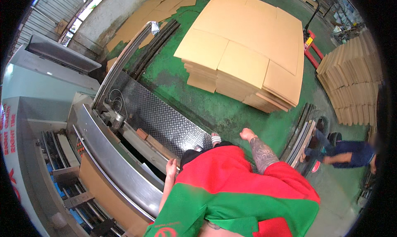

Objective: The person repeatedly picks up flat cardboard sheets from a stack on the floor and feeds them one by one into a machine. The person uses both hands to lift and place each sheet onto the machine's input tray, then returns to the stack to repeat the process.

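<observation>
My left hand (171,167) is beside the near end of the metal machine, close to its long rail (155,152). Its fingers look loosely curled, and I make out nothing in them. Held out over the green floor, my right hand (247,134) is closed with nothing visible in it. Ahead of that hand, apart from it, stands a large stack of flat cardboard sheets (244,34). A brown cardboard sheet (101,181) lies inside the machine at my left, behind a curved steel panel (120,158).
A diamond-plate metal step (165,117) runs along the machine by my feet. Loose cardboard (153,14) lies on the floor far left. A red pallet jack (311,49) and bundled cardboard (349,78) stand to the right. Another person (351,153) is at the right edge.
</observation>
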Demonstrator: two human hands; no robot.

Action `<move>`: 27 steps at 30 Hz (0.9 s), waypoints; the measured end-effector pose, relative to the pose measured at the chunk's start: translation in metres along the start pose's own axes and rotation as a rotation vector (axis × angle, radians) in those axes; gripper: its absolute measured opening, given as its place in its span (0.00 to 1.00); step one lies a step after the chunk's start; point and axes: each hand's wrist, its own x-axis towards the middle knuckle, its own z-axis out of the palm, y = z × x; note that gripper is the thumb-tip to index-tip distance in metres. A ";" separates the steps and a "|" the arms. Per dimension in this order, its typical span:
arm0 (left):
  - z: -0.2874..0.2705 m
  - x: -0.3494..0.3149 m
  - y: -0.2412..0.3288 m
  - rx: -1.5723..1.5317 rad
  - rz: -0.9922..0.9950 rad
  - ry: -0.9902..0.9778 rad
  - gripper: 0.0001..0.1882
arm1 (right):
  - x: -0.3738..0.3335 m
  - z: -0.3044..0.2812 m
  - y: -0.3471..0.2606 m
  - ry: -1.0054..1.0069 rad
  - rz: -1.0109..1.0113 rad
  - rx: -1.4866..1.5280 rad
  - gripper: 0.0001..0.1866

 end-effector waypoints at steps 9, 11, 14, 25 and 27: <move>-0.035 0.081 0.067 0.178 -0.128 -0.121 0.26 | 0.080 -0.045 -0.108 0.010 -0.018 0.696 0.18; -0.049 0.115 0.058 0.149 -0.148 -0.154 0.25 | 0.093 -0.048 -0.134 0.027 -0.021 0.803 0.18; -0.072 0.182 0.056 0.080 -0.213 -0.171 0.26 | 0.125 -0.050 -0.165 -0.003 0.001 0.852 0.18; -0.155 0.526 0.229 -0.470 -0.103 -0.207 0.16 | 0.250 -0.146 -0.364 0.225 -0.012 0.296 0.25; -0.157 0.593 0.293 -0.489 -0.062 -0.271 0.19 | 0.291 -0.188 -0.408 0.389 -0.062 0.446 0.25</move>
